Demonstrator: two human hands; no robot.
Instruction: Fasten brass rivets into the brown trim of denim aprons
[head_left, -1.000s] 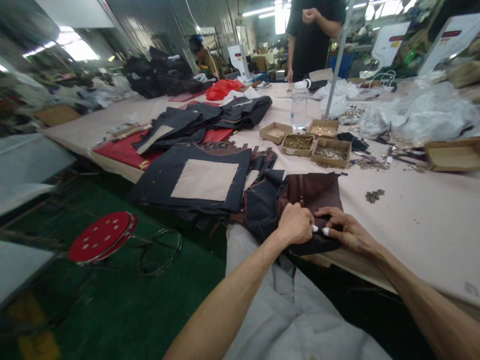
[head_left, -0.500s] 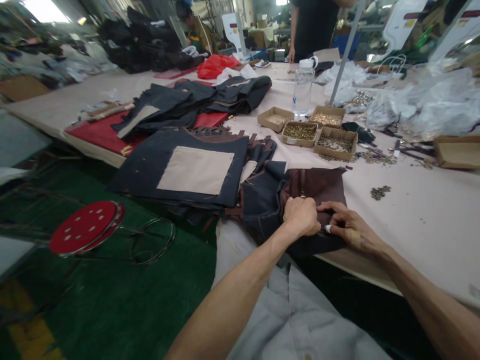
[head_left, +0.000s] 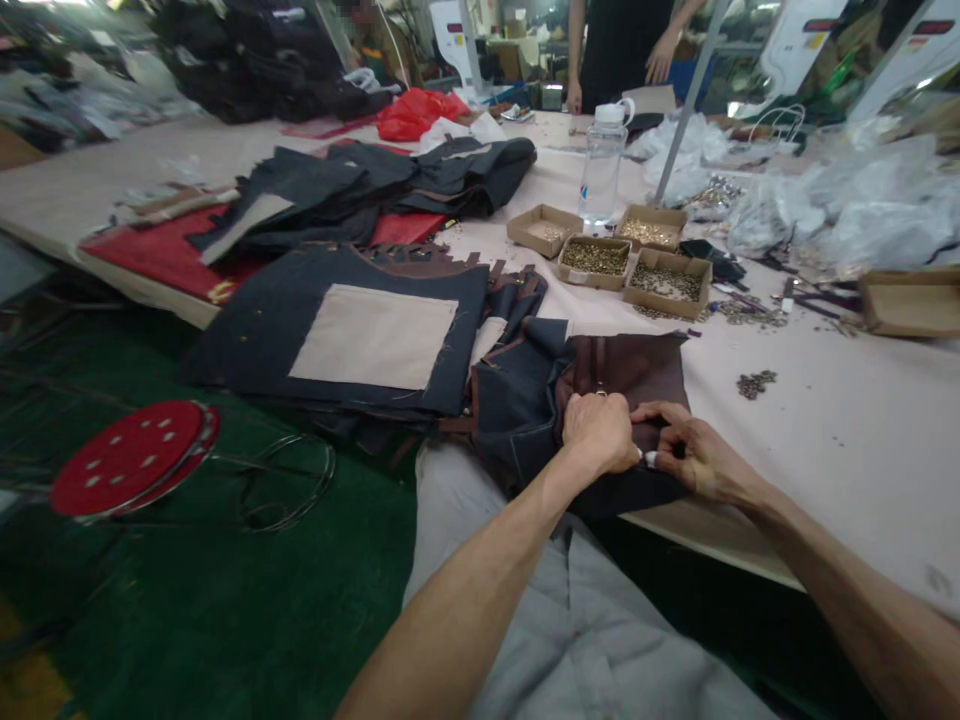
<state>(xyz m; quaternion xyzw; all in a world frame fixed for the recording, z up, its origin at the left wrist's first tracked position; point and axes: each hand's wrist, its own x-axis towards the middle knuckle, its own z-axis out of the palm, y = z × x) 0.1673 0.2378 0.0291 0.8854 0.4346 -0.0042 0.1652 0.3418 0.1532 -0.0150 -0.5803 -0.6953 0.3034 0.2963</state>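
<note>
A dark blue fabric piece (head_left: 517, 415) with a brown leather-like panel (head_left: 652, 365) lies at the table's front edge, partly over my lap. My left hand (head_left: 600, 430) is closed on the fabric at the panel's lower part, knuckles up; a small metal piece shows just above it. Close on its right, my right hand (head_left: 686, 450) pinches the same fabric's edge between bent fingers and thumb. White wrapping shows on a fingertip. What lies under the fingers is hidden. Left of the hands rests a stack of dark blue cut pieces (head_left: 255, 330) with a beige patch (head_left: 375, 335) on top.
Cardboard trays of small metal parts (head_left: 667, 300) stand behind the hands, near a clear water bottle (head_left: 600, 175). A loose heap of metal bits (head_left: 756, 383) lies to the right. A red stool (head_left: 131, 460) is at left. Another person (head_left: 622, 50) stands across the table.
The view has shifted slightly, so the stool and stack appear farther left. Both hands keep their hold on the fabric, with little visible movement.
</note>
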